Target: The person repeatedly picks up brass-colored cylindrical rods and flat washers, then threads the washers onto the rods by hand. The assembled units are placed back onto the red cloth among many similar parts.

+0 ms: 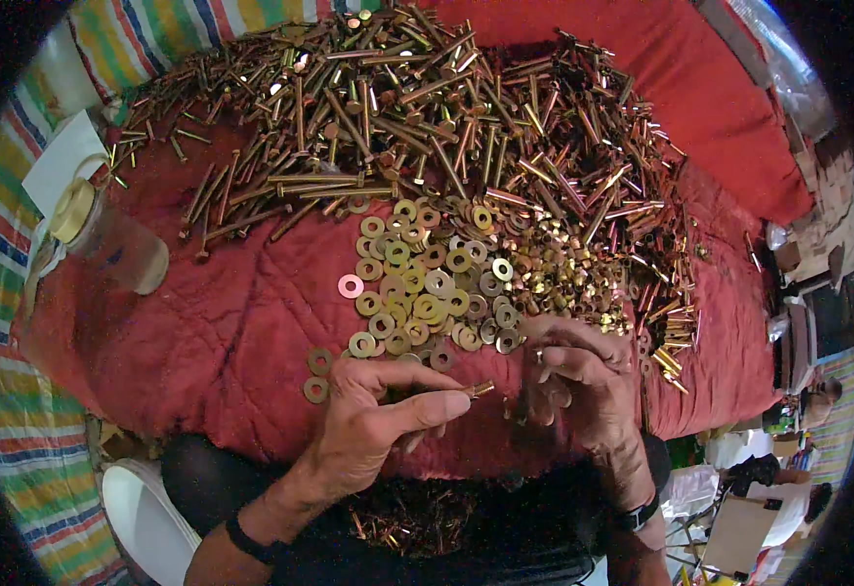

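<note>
My left hand (373,420) pinches a bolt (483,389) between thumb and index finger. Its threaded end sticks out to the right, and the rest lies hidden in the fingers. Close by on the right, my right hand (588,386) has its fingers curled in; they are slightly blurred, and I cannot make out what they hold. Just beyond the hands lies a spread of flat brass-coloured washers (417,311). To its right, behind my right hand, is a heap of small shiny nuts (563,269). A big pile of long bolts (378,107) covers the far side.
Everything rests on a red padded cloth (222,342). On the left lies a clear jar (134,254) with a yellowish lid. More dark metal pieces (412,518) lie in my lap. A white basin (148,513) stands at lower left, beside striped sheeting (36,444).
</note>
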A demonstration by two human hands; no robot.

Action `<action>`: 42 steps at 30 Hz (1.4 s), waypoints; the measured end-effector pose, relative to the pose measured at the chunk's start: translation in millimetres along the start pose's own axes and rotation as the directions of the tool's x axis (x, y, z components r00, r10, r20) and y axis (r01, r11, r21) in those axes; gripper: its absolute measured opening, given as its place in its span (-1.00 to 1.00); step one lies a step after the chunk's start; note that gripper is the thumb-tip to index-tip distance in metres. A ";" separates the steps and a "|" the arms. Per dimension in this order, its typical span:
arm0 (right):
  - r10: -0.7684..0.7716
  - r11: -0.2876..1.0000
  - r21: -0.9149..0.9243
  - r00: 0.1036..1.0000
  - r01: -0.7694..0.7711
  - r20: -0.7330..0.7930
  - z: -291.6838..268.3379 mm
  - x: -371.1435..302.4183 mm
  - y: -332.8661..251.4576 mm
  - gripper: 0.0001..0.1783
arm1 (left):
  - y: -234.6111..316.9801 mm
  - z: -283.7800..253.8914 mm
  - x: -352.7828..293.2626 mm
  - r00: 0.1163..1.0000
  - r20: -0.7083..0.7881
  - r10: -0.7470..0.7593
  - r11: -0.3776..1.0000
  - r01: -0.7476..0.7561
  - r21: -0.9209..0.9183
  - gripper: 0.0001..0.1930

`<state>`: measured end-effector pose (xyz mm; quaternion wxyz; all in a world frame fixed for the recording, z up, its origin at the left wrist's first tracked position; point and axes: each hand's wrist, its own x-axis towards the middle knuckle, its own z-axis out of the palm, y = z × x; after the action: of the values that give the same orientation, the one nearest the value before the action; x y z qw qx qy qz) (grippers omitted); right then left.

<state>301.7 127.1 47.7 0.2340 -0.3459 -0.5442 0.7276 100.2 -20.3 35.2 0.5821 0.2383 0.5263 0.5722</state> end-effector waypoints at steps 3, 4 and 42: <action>0.044 0.987 0.152 0.997 -0.052 0.056 0.7 -0.7 5.6 -0.65 | -0.9 -0.3 0.1 1.000 -0.005 -0.010 1.000 0.010 -0.027 -0.75; 0.035 0.982 0.182 0.994 -0.054 0.106 0.7 -1.2 5.1 -0.65 | -1.0 -0.4 0.0 1.000 -0.020 -0.024 1.000 0.023 -0.018 -0.75; -0.339 0.617 -0.595 0.856 0.515 0.390 9.9 -17.9 -6.9 -0.66 | -10.1 -4.8 -0.6 0.967 0.128 0.221 0.955 -0.241 0.175 -0.81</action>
<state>305.6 110.1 60.3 0.1907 -0.1760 -0.8623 0.4348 100.3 -24.8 24.9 0.5133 0.3827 0.5147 0.5702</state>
